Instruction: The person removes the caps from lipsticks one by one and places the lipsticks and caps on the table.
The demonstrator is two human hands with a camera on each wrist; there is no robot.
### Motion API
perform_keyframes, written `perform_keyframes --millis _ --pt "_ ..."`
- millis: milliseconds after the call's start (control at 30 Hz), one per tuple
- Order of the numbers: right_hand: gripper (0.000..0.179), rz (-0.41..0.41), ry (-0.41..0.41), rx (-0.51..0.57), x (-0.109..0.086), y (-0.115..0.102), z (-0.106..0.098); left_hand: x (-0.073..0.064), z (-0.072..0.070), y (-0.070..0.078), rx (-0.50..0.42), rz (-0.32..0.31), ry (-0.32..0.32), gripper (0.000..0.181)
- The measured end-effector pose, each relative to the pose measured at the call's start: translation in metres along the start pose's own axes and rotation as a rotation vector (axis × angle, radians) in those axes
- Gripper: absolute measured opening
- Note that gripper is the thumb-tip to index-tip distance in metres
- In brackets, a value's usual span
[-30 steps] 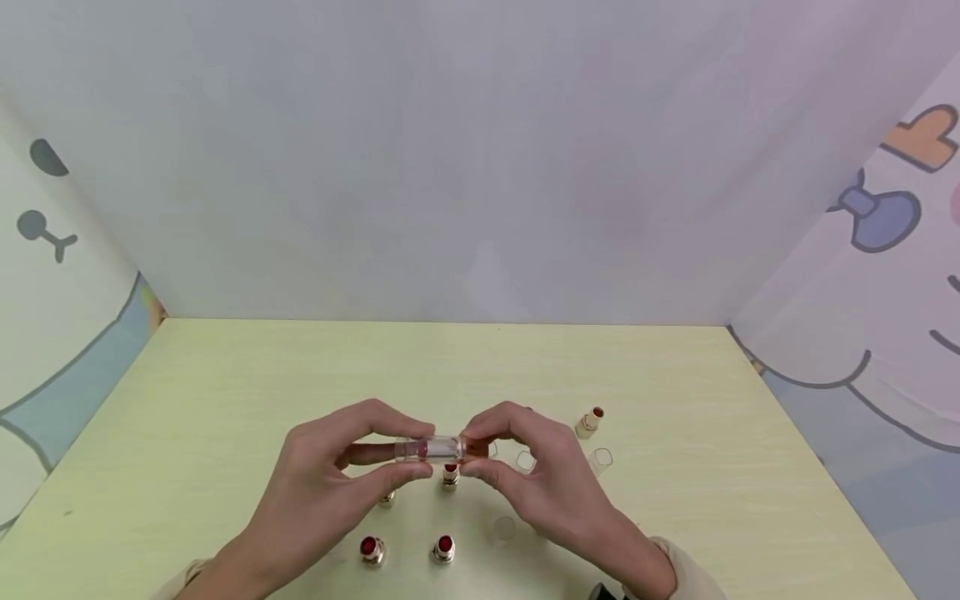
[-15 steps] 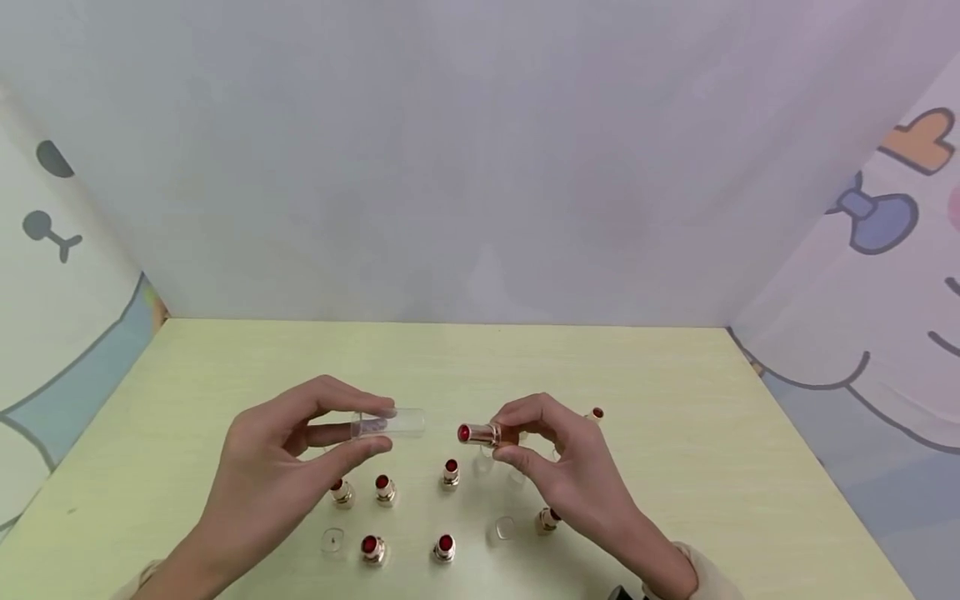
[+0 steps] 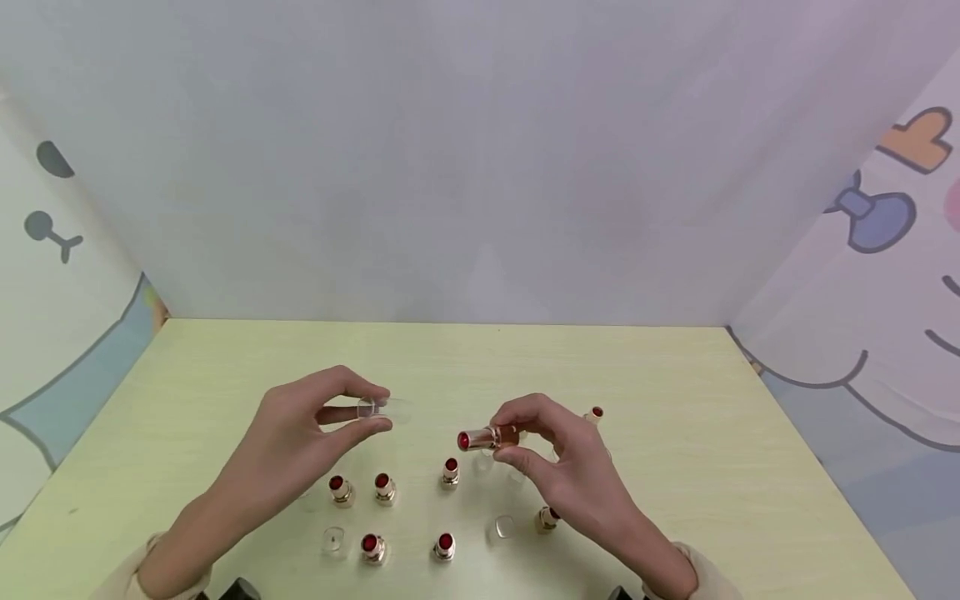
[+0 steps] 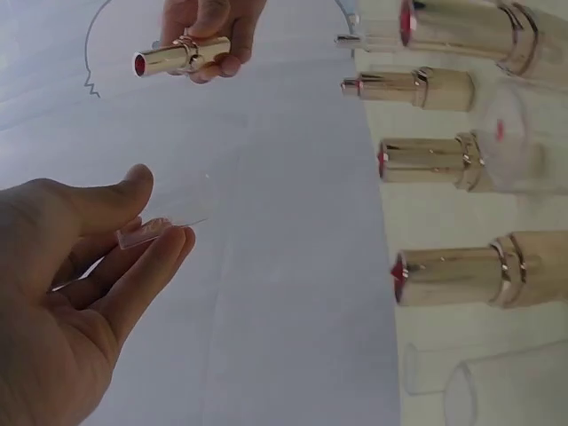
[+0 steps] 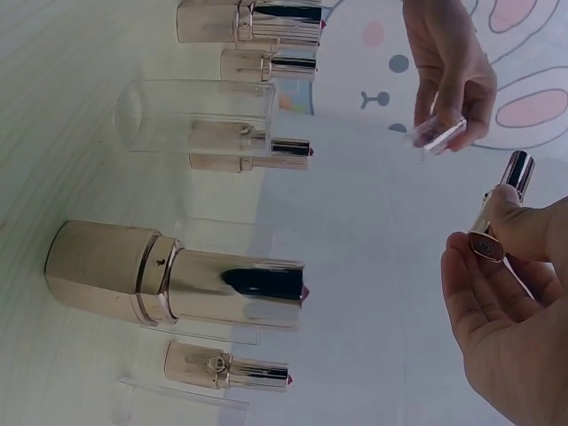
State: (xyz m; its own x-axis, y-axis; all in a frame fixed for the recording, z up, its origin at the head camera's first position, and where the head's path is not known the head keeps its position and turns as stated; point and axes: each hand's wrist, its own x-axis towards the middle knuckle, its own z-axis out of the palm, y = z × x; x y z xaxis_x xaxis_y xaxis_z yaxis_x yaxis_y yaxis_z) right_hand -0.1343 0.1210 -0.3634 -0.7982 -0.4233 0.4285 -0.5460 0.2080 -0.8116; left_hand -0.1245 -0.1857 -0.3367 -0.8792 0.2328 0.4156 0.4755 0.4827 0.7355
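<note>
Pinched between the thumb and fingers of my left hand [image 3: 303,429] is a clear lipstick cap [image 3: 367,407], lying sideways above the table. My right hand [image 3: 562,462] grips the gold base of an uncapped lipstick [image 3: 476,439], its red tip pointing left toward the cap. Cap and lipstick are apart, with a gap between them. In the left wrist view the cap's far end is faint against the pale backdrop. The right wrist view shows the underside of the held lipstick [image 5: 486,247] facing the camera.
Several uncapped gold lipsticks, one at the front [image 3: 445,547] and one at the left [image 3: 341,491], stand upright on the pale yellow table [image 3: 247,358]. Clear caps stand among them, one left [image 3: 333,541] and one right [image 3: 503,527]. My right hand partly hides others. A backdrop [image 3: 480,167] rises behind.
The lipstick and cap were together one second ago, then came apart as the hands separated. Since half a second ago, the left hand has turned the cap slightly; the right hand is nearly still.
</note>
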Motion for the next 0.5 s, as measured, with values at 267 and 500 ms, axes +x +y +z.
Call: perform_keyframes --millis 267,500 --pt "0.037 0.007 -0.005 -0.007 0.001 0.001 0.001 0.007 0.007 -0.032 0.066 -0.033 -0.144 0.026" --pt "0.037 -0.020 -0.010 -0.045 0.001 0.005 0.001 0.011 0.013 -0.046 0.172 -0.105 -0.244 0.019"
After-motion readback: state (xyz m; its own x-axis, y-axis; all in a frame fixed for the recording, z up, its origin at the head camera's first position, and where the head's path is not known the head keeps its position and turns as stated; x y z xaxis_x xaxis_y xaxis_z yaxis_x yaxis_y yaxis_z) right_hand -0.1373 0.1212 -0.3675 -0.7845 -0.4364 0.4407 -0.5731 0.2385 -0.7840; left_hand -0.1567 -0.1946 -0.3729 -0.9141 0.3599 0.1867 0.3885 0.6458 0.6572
